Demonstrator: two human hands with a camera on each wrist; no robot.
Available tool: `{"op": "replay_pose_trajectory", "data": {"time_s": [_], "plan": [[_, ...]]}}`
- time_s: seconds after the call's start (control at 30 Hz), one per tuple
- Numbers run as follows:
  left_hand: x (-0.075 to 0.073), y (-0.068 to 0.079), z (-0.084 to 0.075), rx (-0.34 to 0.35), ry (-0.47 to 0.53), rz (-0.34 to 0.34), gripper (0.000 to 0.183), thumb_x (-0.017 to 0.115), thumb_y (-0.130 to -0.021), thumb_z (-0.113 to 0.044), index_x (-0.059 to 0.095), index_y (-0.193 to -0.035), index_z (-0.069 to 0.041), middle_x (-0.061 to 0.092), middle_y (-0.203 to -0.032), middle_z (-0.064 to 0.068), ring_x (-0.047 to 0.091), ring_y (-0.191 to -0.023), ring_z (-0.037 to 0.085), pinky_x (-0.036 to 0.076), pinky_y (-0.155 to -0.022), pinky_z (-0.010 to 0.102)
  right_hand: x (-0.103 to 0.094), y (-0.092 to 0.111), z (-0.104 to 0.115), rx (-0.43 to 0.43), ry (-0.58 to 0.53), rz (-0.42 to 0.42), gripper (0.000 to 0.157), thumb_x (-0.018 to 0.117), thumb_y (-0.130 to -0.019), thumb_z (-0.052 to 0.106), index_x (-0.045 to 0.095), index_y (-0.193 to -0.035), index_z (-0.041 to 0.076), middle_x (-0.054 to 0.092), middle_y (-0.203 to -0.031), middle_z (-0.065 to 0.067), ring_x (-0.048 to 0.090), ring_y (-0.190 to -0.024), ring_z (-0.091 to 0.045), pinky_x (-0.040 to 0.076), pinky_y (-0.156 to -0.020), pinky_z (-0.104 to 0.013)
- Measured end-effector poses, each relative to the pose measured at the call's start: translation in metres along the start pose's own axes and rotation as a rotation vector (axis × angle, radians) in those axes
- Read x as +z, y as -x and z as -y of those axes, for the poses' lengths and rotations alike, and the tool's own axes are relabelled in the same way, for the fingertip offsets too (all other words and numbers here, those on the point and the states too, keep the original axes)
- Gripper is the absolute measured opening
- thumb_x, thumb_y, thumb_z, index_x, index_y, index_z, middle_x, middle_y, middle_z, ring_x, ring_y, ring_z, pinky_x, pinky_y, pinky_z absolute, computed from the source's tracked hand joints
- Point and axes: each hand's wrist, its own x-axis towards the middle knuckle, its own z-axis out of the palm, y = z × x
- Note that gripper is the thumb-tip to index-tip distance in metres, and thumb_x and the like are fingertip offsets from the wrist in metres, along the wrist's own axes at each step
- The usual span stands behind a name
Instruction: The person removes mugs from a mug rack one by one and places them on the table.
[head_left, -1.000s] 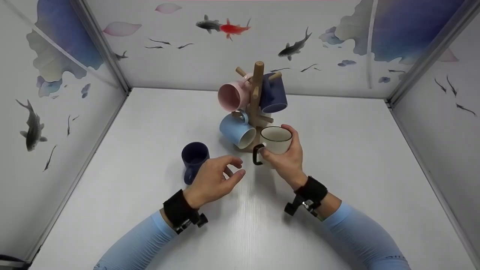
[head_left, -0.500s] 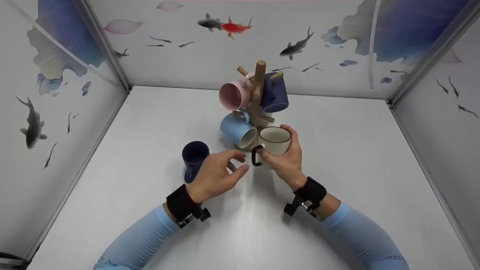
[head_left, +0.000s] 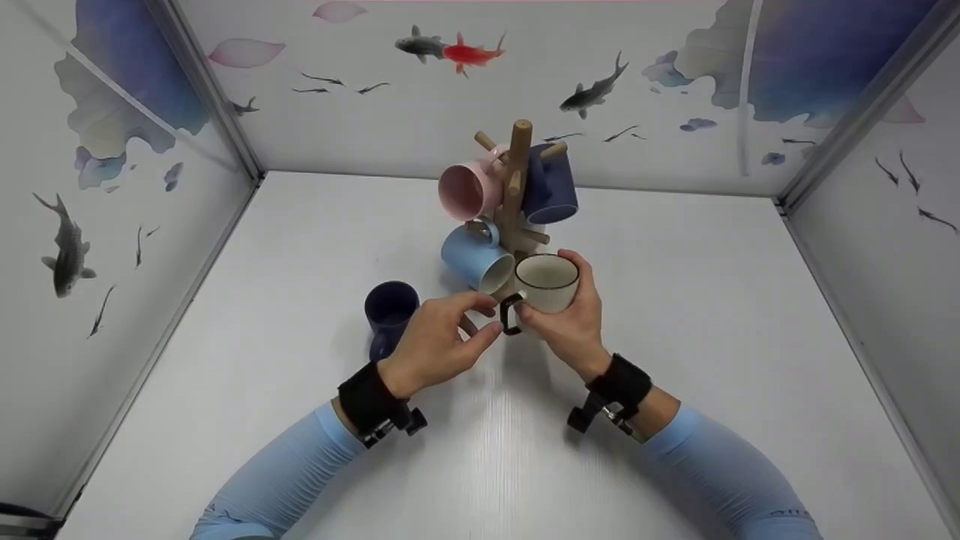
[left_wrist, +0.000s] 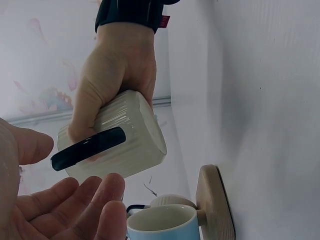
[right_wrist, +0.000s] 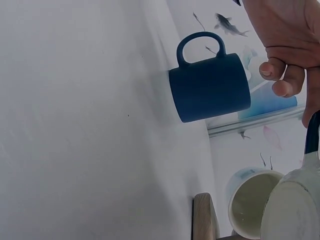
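Observation:
My right hand (head_left: 574, 330) holds a white mug (head_left: 547, 283) with a dark rim and black handle (head_left: 511, 315), above the table and in front of a wooden mug tree (head_left: 519, 142). The mug's mouth faces up and its handle points left. My left hand (head_left: 439, 337) is beside that handle, thumb and fingers spread apart around its near end; the left wrist view shows no clear contact. Behind my left hand a dark blue mug (head_left: 390, 304) stands upright on the table, partly covered by the hand in the head view.
On the tree hang a pink mug (head_left: 463, 191), a navy mug (head_left: 551, 191) and a light blue mug (head_left: 476, 259). Another pale mug (left_wrist: 172, 201) hangs low behind them, mostly hidden. Printed walls (head_left: 337, 127) enclose the white table (head_left: 300, 240) at the back and sides.
My left hand has moved right and slightly away from me, up to the black handle. The right hand has shifted the white mug slightly left.

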Motion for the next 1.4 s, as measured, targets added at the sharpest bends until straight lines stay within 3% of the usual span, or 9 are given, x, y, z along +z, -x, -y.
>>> {"op": "replay_pose_trajectory", "data": {"time_s": [0.17,0.37,0.6,0.9,1.23,1.4], "plan": [[-0.0008,-0.0012,-0.0011,-0.007,-0.002,0.004,0.026,0.079,-0.105,-0.021,0.077,-0.125,-0.004,0.085,-0.118,0.014,0.082,-0.078,0.017,0.069,-0.074,0.033,0.0011,0.0006,-0.0001,-0.024,-0.006,0.010,0.094,0.096,-0.078,0.005,0.046,-0.158,0.002,0.066,-0.140,-0.021,0.066,-0.119,-0.028,0.056,-0.098,-0.029],[-0.0005,-0.0021,-0.0017,-0.024,0.039,0.015,0.025,0.079,-0.105,-0.022,0.078,-0.125,-0.007,0.086,-0.118,0.011,0.082,-0.076,0.016,0.069,-0.072,0.043,0.0023,0.0021,-0.0015,-0.053,0.026,0.022,0.093,0.096,-0.078,0.004,0.048,-0.157,0.001,0.067,-0.141,-0.020,0.065,-0.122,-0.027,0.053,-0.103,-0.031],[0.0004,-0.0042,-0.0005,-0.022,0.052,0.016,0.024,0.079,-0.105,-0.023,0.080,-0.125,-0.010,0.086,-0.118,0.007,0.081,-0.074,0.014,0.069,-0.071,0.043,0.0030,0.0039,-0.0023,-0.067,0.035,0.022,0.093,0.096,-0.077,0.003,0.049,-0.157,0.002,0.068,-0.141,-0.019,0.066,-0.123,-0.026,0.053,-0.105,-0.032],[0.0031,-0.0059,-0.0036,-0.006,0.011,0.016,0.023,0.079,-0.105,-0.024,0.081,-0.123,-0.010,0.086,-0.116,0.004,0.076,-0.075,0.012,0.062,-0.068,0.023,0.0045,0.0063,-0.0025,-0.087,0.039,0.040,0.095,0.097,-0.076,0.005,0.048,-0.157,0.001,0.068,-0.142,-0.019,0.066,-0.123,-0.025,0.054,-0.104,-0.031],[0.0060,-0.0077,-0.0054,0.012,0.029,0.015,0.021,0.080,-0.104,-0.022,0.082,-0.121,-0.009,0.085,-0.110,0.002,0.075,-0.081,0.010,0.059,-0.067,0.020,0.0054,0.0074,-0.0044,-0.096,0.023,0.035,0.096,0.101,-0.075,0.005,0.050,-0.156,0.003,0.070,-0.141,-0.016,0.066,-0.122,-0.020,0.053,-0.104,-0.031],[0.0067,-0.0081,-0.0059,0.009,0.020,0.016,0.022,0.080,-0.105,-0.023,0.082,-0.121,-0.008,0.086,-0.111,0.003,0.075,-0.075,0.011,0.059,-0.066,0.020,0.0053,0.0075,-0.0028,-0.099,0.024,0.037,0.098,0.102,-0.074,0.006,0.050,-0.156,0.002,0.070,-0.141,-0.016,0.066,-0.123,-0.020,0.053,-0.105,-0.031]]}}
